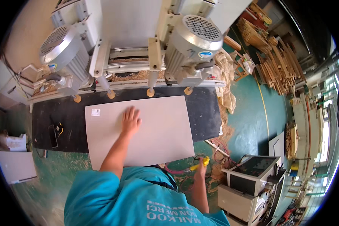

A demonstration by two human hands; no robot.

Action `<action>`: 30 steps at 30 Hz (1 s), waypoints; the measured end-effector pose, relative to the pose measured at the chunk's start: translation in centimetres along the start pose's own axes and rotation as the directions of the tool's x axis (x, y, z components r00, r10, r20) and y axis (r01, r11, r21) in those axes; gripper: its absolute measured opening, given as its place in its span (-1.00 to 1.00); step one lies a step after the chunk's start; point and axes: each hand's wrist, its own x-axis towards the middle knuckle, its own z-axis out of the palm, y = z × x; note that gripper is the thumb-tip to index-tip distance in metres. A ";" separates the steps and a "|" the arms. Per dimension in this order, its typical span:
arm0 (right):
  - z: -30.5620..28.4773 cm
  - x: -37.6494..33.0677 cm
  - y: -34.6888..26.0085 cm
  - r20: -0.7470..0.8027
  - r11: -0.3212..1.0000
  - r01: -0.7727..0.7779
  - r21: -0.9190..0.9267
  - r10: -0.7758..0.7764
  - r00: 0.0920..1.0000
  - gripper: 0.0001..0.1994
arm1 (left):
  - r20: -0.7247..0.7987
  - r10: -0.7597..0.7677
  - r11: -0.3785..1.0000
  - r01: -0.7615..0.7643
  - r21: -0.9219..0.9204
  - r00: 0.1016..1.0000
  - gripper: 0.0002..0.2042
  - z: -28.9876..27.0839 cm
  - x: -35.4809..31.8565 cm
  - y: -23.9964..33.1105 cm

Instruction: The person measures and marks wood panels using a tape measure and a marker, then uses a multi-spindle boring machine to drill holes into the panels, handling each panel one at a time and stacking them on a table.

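Observation:
A pale grey rectangular panel (160, 130) lies on the black worktable (204, 115), its near edge reaching my body. Near its far left corner sits a small white label (95, 112). My left hand (130, 121) rests flat on the panel's far half, fingers stretched out. Off the panel's near right corner, my right hand (202, 170) is closed around a yellow air blow gun (204, 162). A pink hose (174, 171) runs beside it at the table's front.
Behind the panel stands a machine with two silver motors (194, 37) and several round-footed press rods (150, 92). A black phone (53, 136) and tape measure (59, 129) lie at left. A control cabinet (248, 177) stands right; stacked wood strips (280, 67) are farther back.

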 end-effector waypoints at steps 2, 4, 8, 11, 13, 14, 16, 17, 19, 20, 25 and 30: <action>-4.1 0.2 -2.6 0.330 0.987 0.043 -0.153 0.010 0.944 -0.65 | -0.103 0.059 0.998 -0.056 0.028 0.993 -0.59 0.7 -4.6 0.1; -5.3 -1.5 -4.6 0.540 0.595 0.293 -0.748 0.290 0.790 -0.61 | -0.137 0.054 0.997 -0.061 -0.051 0.989 -0.60 0.9 -6.6 0.2; -4.6 -1.3 -9.7 0.525 0.366 0.410 -0.835 0.307 0.794 -0.66 | -0.178 -0.037 0.996 0.022 -0.085 0.983 -0.60 -2.5 -11.9 -2.2; -4.3 4.7 -9.0 0.623 0.727 0.404 -0.555 0.042 0.781 -0.66 | -0.415 -0.269 0.928 0.349 0.128 0.869 -0.58 -2.5 -19.1 -5.5; -0.7 3.6 -7.8 0.756 0.721 0.399 -0.566 0.262 0.600 -0.58 | -0.568 -0.582 0.628 0.765 0.140 0.582 -0.56 -3.7 -23.7 -7.1; 2.1 1.2 -7.8 0.745 0.617 0.429 -0.659 0.460 0.483 -0.55 | -0.459 -0.759 0.517 0.856 0.005 0.461 -0.56 -4.2 -25.7 -9.0; 7.3 -3.2 -9.8 0.797 0.414 0.793 -0.447 0.587 0.143 -0.49 | -0.142 -0.974 0.205 0.956 -0.211 0.177 -0.54 -4.4 -29.3 -12.8; 9.0 -3.5 -9.1 0.830 0.406 0.783 -0.471 0.505 0.237 -0.49 | -0.004 -0.992 0.123 0.948 -0.294 0.127 -0.54 -5.7 -29.4 -13.4; 12.0 -3.5 -7.3 0.849 0.394 0.756 -0.522 0.322 0.419 -0.47 | 0.291 -0.955 -0.071 0.907 -0.416 0.059 -0.50 -8.3 -29.0 -14.2; 13.2 -5.1 -8.0 0.827 0.377 0.759 -0.531 0.424 0.368 -0.47 | 0.168 -0.983 0.001 0.920 -0.391 0.072 -0.48 -7.9 -30.1 -14.3; 15.6 -14.6 -8.7 0.851 0.134 0.971 -0.200 0.514 0.104 -0.46 | 0.026 -1.000 -0.013 0.926 -0.378 -0.004 -0.55 -6.2 -35.6 -15.6; 23.8 -21.5 -7.2 0.894 0.180 0.879 -0.441 0.177 0.412 -0.47 | -0.149 -0.822 0.559 0.727 -0.399 0.550 -0.75 -9.4 -33.0 -13.7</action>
